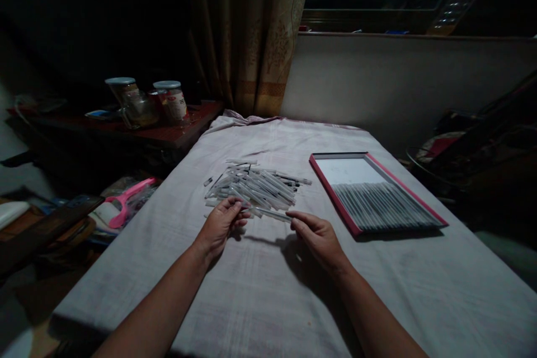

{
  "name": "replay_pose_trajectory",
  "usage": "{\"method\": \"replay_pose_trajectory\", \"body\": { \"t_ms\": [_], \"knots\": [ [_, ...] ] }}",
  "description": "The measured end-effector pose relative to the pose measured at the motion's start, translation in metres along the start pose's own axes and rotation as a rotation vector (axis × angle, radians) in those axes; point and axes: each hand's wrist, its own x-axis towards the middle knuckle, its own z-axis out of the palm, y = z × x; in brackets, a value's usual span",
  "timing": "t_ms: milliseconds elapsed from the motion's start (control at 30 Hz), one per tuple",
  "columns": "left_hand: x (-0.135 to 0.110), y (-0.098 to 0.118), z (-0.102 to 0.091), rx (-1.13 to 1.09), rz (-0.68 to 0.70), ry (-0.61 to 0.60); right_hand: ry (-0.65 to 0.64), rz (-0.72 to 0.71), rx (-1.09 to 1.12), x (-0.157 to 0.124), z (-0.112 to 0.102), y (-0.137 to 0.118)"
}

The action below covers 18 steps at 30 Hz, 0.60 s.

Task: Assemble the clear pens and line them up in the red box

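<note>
Between my two hands, a clear pen [271,214] is held level above the cloth. My left hand [223,222] pinches its left end, and my right hand [315,235] grips the right end between thumb and fingers. Just beyond lies a loose pile of clear pens and pen parts [260,184], some with dark pieces. To the right sits an open shallow box [339,201] with pink-red sides. A row of similar pens [381,206] lies side by side in its near part; the white bottom shows behind them.
Pale cloth [260,302] covers the table. At the left, a dark red side table [201,117] holds lidded jars [172,102] and a glass mug [140,112]. A pink-handled object [126,201] lies lower left. Behind are a curtain [251,33] and a wall [356,78]; a bottle [464,0] stands on the sill.
</note>
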Motion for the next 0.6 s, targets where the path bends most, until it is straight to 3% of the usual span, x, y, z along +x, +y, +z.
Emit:
{"method": "replay_pose_trajectory", "body": {
  "t_ms": [333, 600],
  "knots": [
    [-0.0016, -0.0076, -0.0011, 0.079, -0.048, -0.085, -0.005, -0.039, -0.064, 0.0004, 0.0039, 0.0053],
    [-0.0062, -0.0066, -0.0034, 0.175, -0.003, -0.123, -0.024, -0.042, -0.103, 0.0003, -0.0013, 0.0058]
  ]
}}
